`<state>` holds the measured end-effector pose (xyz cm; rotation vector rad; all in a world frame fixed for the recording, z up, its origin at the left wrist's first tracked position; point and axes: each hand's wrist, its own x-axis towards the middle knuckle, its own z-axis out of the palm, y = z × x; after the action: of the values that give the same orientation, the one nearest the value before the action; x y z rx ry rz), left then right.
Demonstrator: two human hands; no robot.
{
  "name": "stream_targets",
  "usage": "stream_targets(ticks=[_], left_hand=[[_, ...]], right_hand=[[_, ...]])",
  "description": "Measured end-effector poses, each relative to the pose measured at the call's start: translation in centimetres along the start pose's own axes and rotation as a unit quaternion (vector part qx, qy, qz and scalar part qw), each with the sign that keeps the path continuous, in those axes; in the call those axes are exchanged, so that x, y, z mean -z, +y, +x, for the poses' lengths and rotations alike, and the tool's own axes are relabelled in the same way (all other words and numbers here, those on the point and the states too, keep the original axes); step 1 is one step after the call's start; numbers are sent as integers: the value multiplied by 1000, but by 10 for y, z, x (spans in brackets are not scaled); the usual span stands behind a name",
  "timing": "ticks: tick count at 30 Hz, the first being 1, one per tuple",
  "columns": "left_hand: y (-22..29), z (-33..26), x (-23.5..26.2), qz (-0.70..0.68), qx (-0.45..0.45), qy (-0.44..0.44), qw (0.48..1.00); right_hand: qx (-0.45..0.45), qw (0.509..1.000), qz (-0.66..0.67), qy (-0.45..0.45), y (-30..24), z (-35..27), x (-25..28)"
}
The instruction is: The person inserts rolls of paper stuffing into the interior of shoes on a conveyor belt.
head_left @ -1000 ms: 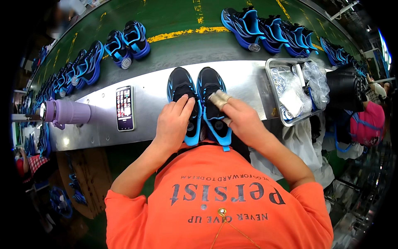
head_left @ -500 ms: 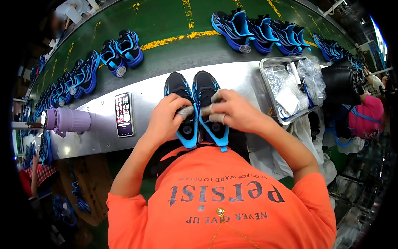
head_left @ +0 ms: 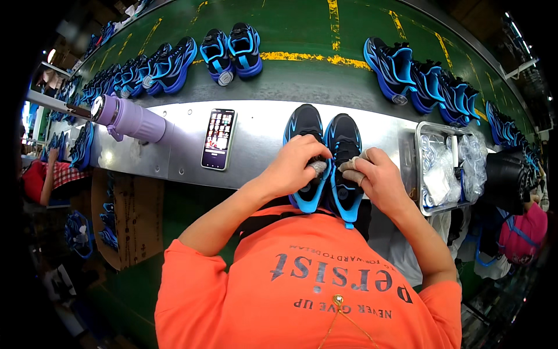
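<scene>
A pair of black and blue sneakers stands side by side on the metal bench edge in front of me, toes pointing away. My left hand (head_left: 297,166) curls over the lace area of the left sneaker (head_left: 305,119), its fingers closed on the upper. Over the opening of the right sneaker (head_left: 344,129), my right hand (head_left: 375,174) is closed with fingertips pinched together at the laces. Whatever is between those fingertips is too small to make out. Greyish wraps cover some fingers on both hands.
A phone with a lit screen (head_left: 219,139) and a purple bottle (head_left: 136,121) lie to the left. At right sits a metal tray (head_left: 423,200) with plastic-wrapped items. More sneakers (head_left: 168,67) line the green belt (head_left: 302,35) beyond. Another person's checked sleeve (head_left: 65,176) shows far left.
The view has swung, so the bench and its things appear farther right. My hands stay on the sneakers; the right fingers have drawn together and moved slightly away from the left hand.
</scene>
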<state>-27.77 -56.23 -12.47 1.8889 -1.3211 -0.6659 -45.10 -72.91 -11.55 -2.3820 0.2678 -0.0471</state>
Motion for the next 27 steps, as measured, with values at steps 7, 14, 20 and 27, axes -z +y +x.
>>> stream_targets(ticks=[7,14,20,27], left_hand=[[6,6,-2,-11,11,-36,999],[21,17,-20,193,-22,-104,975],[7,-7,-31,64,25,62,996],[19,10,-14,-14,85,23,996]], right_hand=[[-77,995,63,-19,5,3,15],[-125,980,132,-76,12,0,30],[-50,990,117,-65,5,4,25],[-104,985,123,-60,-3,-3,36]])
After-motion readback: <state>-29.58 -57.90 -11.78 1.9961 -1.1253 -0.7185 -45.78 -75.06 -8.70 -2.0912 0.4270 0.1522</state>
